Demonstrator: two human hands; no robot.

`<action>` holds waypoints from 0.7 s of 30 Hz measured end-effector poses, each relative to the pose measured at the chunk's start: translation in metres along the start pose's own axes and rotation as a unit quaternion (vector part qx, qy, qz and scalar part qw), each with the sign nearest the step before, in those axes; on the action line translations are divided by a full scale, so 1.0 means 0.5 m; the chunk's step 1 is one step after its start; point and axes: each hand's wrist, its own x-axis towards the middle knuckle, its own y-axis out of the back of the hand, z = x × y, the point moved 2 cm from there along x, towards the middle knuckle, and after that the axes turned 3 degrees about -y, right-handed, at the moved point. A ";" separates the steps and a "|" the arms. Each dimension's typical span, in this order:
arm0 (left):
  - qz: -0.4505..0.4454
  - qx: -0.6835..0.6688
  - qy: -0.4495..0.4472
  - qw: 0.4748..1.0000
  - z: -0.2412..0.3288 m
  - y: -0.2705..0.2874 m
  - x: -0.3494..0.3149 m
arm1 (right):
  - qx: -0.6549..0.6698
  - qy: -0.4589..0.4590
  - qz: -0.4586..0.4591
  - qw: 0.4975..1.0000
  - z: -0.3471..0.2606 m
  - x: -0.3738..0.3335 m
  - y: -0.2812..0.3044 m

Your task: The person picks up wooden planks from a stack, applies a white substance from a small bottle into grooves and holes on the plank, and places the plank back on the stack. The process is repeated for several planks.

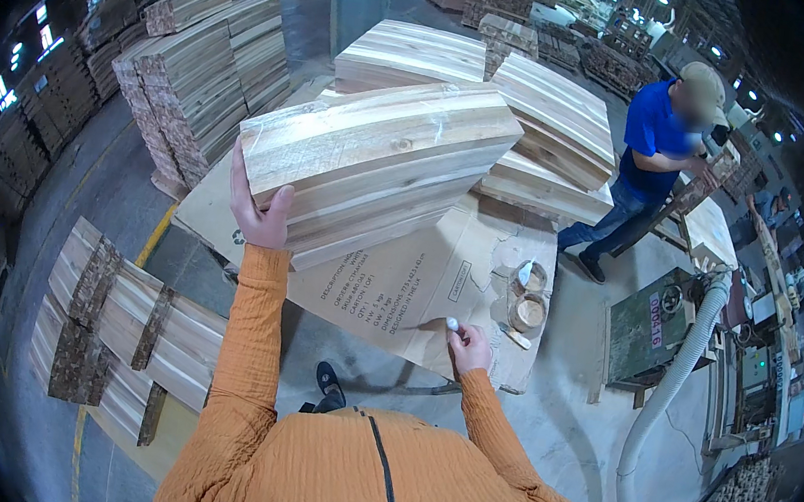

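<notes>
My left hand [262, 208] grips the left end of a thick laminated wooden panel [389, 182], its thumb on the near side and its fingers along the end. The panel stands tilted on a cardboard-covered table, against other panels. Close to the table's front edge, my right hand [473, 352] is closed on a small tool with a rounded white end [453, 324]; the rest of the tool is unclear. Beyond that hand sit two small round tubs [527, 311] of brownish paste. A spatula with a white end [525, 272] rests at the tubs, and another small flat tool [515, 336] lies beside them.
More panels [560, 121] are piled behind the held one. Tall wood stacks [205, 87] stand at left, with bark-edged boards [124, 321] lower left. A co-worker in blue [660, 131] handles wood at right, near a green machine [651, 328] and a grey hose [674, 393].
</notes>
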 end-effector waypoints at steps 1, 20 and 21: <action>-0.002 -0.005 -0.001 1.000 0.004 -0.004 0.001 | -0.010 0.009 0.024 1.000 0.003 -0.001 -0.002; -0.009 0.047 -0.044 0.998 0.017 0.013 0.001 | 0.393 0.270 0.040 0.878 -0.434 0.281 0.293; -0.010 0.040 -0.033 0.999 0.017 0.010 0.003 | 0.376 0.284 0.050 0.881 -0.470 0.303 0.314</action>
